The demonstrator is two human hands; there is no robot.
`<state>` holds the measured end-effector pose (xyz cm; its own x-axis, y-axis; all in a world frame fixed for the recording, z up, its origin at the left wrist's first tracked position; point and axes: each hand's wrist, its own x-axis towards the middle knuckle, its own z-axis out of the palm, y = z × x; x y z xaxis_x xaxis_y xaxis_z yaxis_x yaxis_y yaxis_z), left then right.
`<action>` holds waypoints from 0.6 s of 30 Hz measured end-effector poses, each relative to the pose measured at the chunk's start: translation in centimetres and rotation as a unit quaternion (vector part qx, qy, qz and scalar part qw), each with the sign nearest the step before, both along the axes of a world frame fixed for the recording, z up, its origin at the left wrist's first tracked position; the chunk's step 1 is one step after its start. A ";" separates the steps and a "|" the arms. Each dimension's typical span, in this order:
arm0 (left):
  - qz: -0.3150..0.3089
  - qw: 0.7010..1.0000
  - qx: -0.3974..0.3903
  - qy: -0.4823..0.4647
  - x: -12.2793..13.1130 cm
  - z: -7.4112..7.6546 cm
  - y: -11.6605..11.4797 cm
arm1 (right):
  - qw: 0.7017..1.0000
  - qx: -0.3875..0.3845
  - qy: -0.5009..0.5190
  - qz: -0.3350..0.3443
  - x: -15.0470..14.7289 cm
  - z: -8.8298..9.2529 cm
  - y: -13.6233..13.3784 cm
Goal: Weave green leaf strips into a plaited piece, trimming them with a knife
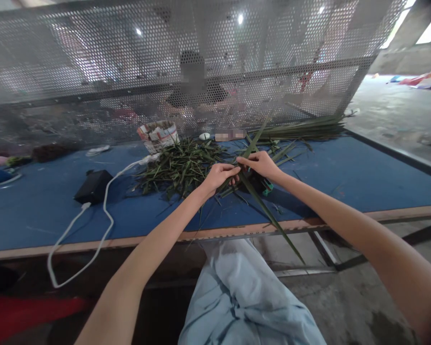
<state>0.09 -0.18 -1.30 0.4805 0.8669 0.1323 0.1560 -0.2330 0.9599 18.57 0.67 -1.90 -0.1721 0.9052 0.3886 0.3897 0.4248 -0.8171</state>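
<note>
Both my hands are close together over the front middle of the blue table. My left hand (221,176) is closed in a pinch on long green leaf strips (264,206). Touching the same strips, my right hand (259,164) pinches them with thumb and fingertips. One strip slants down past the table's front edge, and another end points up and away. The exact spot where the strips cross is hidden by my fingers. Just left of my hands lies a heap of short cut leaf pieces (183,165). A small dark tool with green parts (267,188) lies partly hidden beneath my right hand.
A bundle of long leaves (301,130) lies at the back right. A newspaper-covered container (159,135) stands behind the heap. A black box (94,186) with a white cable (109,215) is at left. A perforated metal screen (129,72) rises behind; a person shows through it.
</note>
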 end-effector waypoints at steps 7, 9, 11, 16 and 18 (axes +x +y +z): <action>0.034 0.995 -0.059 -0.077 -0.3 -0.3 0.9 | 0.951 0.226 -0.141 -0.154 1.0 0.9 -0.5; 0.014 0.994 -0.067 -0.080 -0.2 -0.2 0.8 | 0.911 0.294 -0.248 -0.147 1.3 1.3 -0.6; -0.004 0.995 -0.065 -0.080 -0.2 -0.1 0.7 | 0.882 0.322 -0.320 -0.123 1.4 1.5 -0.5; 0.044 0.993 -0.045 -0.101 -0.2 0.3 0.7 | 0.887 0.288 -0.345 -0.108 1.9 1.3 0.3; 0.071 0.989 -0.045 -0.120 -0.3 0.5 0.8 | 0.902 0.258 -0.318 -0.134 2.2 1.1 0.5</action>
<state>-0.24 0.57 -0.78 0.3177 0.9367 0.1472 -0.0536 -0.1372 0.9891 20.74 1.19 -0.82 -0.3114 0.6737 0.6702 0.8551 0.5062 -0.1116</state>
